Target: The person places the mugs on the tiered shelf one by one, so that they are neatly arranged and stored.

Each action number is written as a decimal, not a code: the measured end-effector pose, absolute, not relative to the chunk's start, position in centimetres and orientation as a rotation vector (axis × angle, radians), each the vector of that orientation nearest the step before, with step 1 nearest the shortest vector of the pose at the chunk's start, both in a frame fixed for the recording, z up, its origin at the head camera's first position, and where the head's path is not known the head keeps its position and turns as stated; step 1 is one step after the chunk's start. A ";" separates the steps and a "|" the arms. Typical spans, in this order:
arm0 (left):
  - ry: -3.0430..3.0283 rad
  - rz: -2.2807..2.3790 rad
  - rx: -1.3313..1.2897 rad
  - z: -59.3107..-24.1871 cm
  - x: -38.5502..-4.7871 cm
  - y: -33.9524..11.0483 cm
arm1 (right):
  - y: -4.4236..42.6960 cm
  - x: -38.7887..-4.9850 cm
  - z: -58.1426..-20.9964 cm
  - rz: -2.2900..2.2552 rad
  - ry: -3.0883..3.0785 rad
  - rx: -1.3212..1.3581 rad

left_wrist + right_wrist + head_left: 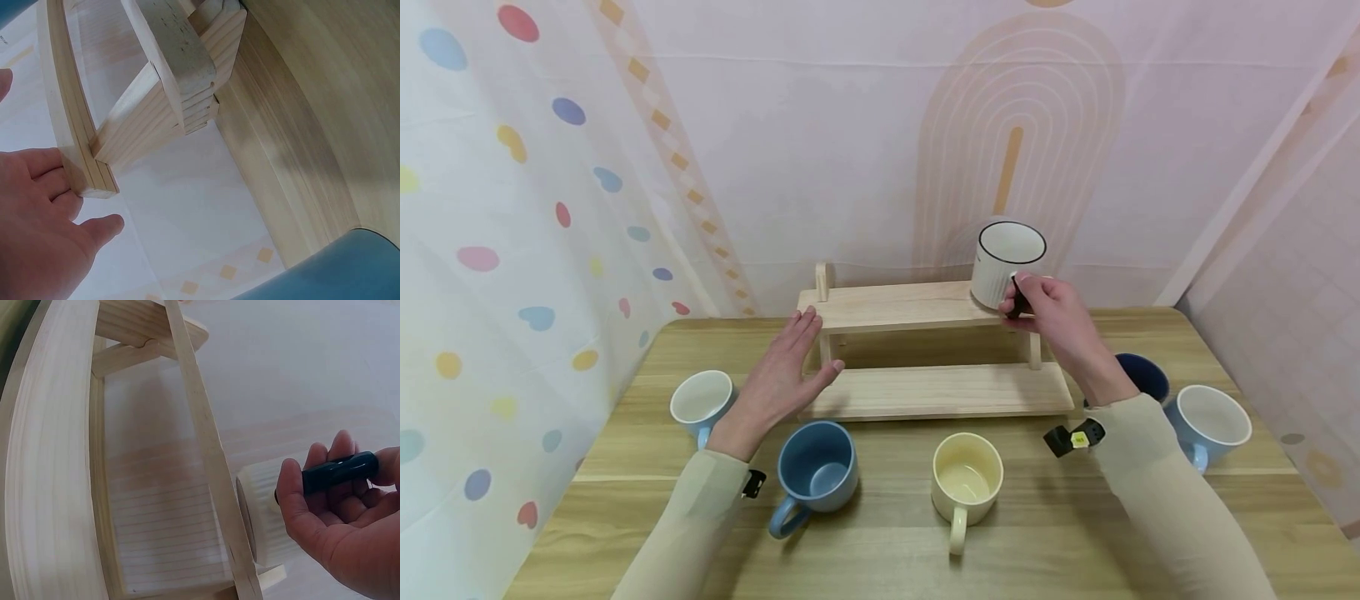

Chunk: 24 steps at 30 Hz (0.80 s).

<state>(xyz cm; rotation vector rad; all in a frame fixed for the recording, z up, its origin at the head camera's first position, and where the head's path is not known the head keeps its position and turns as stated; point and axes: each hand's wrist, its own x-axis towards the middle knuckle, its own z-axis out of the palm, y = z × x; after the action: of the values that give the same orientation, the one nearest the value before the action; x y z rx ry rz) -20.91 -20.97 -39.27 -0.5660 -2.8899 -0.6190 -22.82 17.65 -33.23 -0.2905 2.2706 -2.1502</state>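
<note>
A white ribbed mug (996,265) with a black rim stands at the right end of the upper tier of a two-tier wooden shelf (898,307). My right hand (1060,321) grips its dark handle (340,473), fingers curled round it in the right wrist view. At the shelf's left end my left hand (778,375) touches the upper board with its fingers extended; in the left wrist view these fingers (47,181) lie against the board's end. Near the left forearm sit a blue mug (817,467) and a light blue mug with white inside (702,400).
In front of the shelf is a pale yellow mug (966,479). Beside the right forearm stand a dark navy mug (1142,375), partly hidden by the sleeve, and another light blue mug (1210,421). A patterned curtain (820,150) hangs behind the wooden table (895,550).
</note>
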 end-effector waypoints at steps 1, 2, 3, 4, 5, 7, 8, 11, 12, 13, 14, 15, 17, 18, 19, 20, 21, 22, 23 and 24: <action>-2.891 -0.619 -0.565 -39.3 -20.9 -21.0 | 17.6 -22.8 -33.2 -2.153 2.266 -0.287; -2.891 -0.618 -0.565 -39.2 -20.9 -21.0 | 17.5 -22.9 -33.2 -2.158 2.260 -0.282; -2.892 -0.618 -0.564 -39.2 -20.9 -21.0 | 17.4 -22.9 -33.2 -2.159 2.258 -0.278; -2.893 -0.616 -0.563 -39.2 -20.9 -21.0 | 17.3 -22.9 -33.2 -2.164 2.252 -0.274; -2.893 -0.617 -0.563 -39.2 -20.9 -21.0 | 17.2 -23.0 -33.2 -2.167 2.248 -0.272; -2.893 -0.616 -0.562 -39.3 -20.9 -21.1 | 17.1 -23.1 -33.3 -2.160 2.252 -0.269; -2.893 -0.615 -0.562 -39.3 -20.9 -21.1 | 17.1 -23.1 -33.3 -2.160 2.251 -0.270; -2.894 -0.615 -0.561 -39.4 -20.9 -21.1 | 17.0 -23.2 -33.3 -2.153 2.252 -0.273; -2.894 -0.615 -0.561 -39.4 -20.9 -21.1 | 16.9 -23.2 -33.4 -2.149 2.253 -0.275; -2.894 -0.614 -0.560 -39.4 -20.9 -21.1 | 16.9 -23.2 -33.4 -2.147 2.252 -0.277; -2.894 -0.614 -0.560 -39.4 -20.9 -21.1 | 16.9 -23.3 -33.3 -2.146 2.252 -0.278; -2.894 -0.614 -0.560 -39.4 -20.9 -21.1 | 16.8 -23.3 -33.3 -2.142 2.256 -0.277; -2.895 -0.612 -0.561 -39.4 -20.9 -21.1 | 16.8 -23.3 -33.3 -2.131 2.266 -0.280; -2.895 -0.612 -0.561 -39.4 -20.9 -21.1 | 16.7 -23.3 -33.3 -2.127 2.271 -0.281; -2.895 -0.610 -0.561 -39.4 -20.9 -21.1 | 16.7 -23.3 -33.4 -2.123 2.276 -0.282; -2.894 -0.611 -0.562 -39.4 -20.9 -21.2 | 16.6 -23.3 -33.4 -2.119 2.280 -0.283; -2.893 -0.611 -0.562 -39.4 -20.9 -21.2 | 16.6 -23.4 -33.4 -2.116 2.284 -0.284; -2.892 -0.611 -0.563 -39.4 -20.9 -21.2 | 16.5 -23.4 -33.4 -2.113 2.287 -0.283; -2.891 -0.613 -0.564 -39.4 -20.9 -21.2 | 16.5 -23.4 -33.4 -2.112 2.289 -0.282; -2.889 -0.615 -0.564 -39.4 -20.9 -21.2 | 16.4 -23.4 -33.4 -2.110 2.291 -0.280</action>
<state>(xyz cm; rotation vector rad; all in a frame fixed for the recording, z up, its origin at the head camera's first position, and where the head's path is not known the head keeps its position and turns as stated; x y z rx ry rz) -20.89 -21.19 -39.36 -0.5645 -2.8890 -0.6148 -23.38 16.44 -33.42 -0.2797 2.2906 -2.1105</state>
